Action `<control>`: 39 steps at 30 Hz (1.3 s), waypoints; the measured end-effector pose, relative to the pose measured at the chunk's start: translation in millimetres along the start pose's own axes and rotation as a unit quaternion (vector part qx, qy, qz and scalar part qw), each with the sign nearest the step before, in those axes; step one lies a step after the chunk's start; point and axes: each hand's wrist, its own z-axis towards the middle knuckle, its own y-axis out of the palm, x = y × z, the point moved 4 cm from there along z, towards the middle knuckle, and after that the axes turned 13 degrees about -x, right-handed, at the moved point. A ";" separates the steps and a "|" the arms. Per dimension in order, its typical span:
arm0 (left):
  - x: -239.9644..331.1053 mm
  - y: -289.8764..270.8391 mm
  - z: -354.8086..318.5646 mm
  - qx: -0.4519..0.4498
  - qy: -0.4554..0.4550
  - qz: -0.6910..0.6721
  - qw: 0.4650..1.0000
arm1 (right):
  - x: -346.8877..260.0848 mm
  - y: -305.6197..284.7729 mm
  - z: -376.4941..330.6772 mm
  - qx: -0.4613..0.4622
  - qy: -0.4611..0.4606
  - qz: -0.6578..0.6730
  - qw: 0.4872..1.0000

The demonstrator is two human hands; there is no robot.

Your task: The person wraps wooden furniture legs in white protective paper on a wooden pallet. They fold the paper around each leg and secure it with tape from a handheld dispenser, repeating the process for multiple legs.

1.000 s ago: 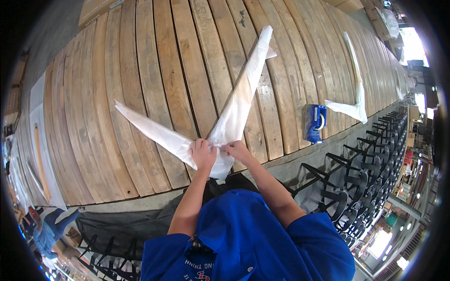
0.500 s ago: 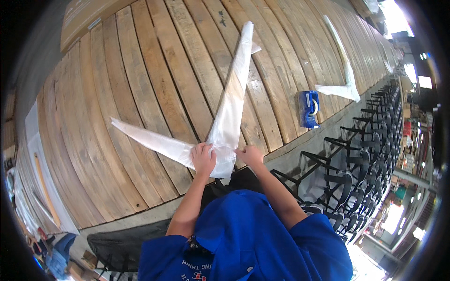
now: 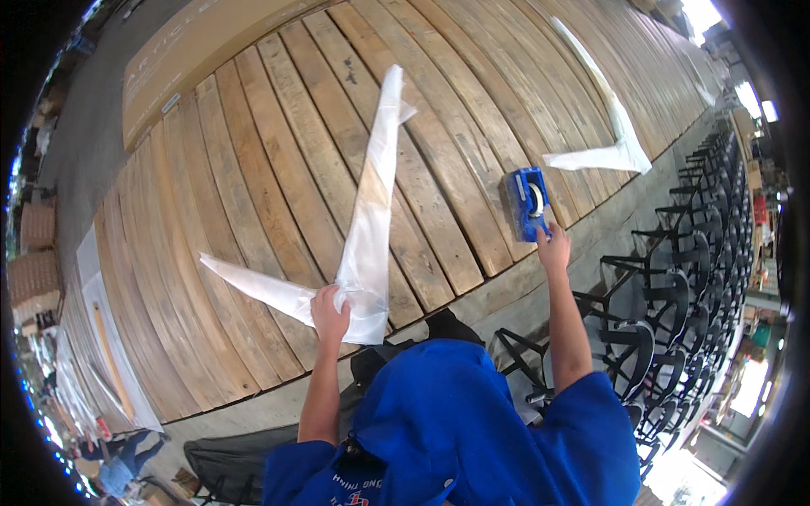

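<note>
A V-shaped piece wrapped in translucent white sheeting (image 3: 369, 211) lies flat under the left hand (image 3: 330, 314), its longer limb pointing ahead, its shorter one leftward; a blue tape dispenser (image 3: 521, 207) with a pale roll lies at the right hand's (image 3: 553, 250) fingertips.

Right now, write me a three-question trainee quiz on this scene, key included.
1. Which hand is on the V-shaped white-wrapped piece?
2. True or false: the blue tape dispenser is on the floor.
3. Which of these is the right hand nearest to?
A) a large cardboard box
B) the blue tape dispenser
C) a second wrapped piece

Key:
1. The left hand.
2. False; it is on the slatted wooden table.
3. B
</note>
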 end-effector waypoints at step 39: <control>-19.6 42.2 -7.1 -0.041 0.105 -0.042 0.993 | -238.5 118.1 -168.2 -0.503 -0.100 0.171 0.841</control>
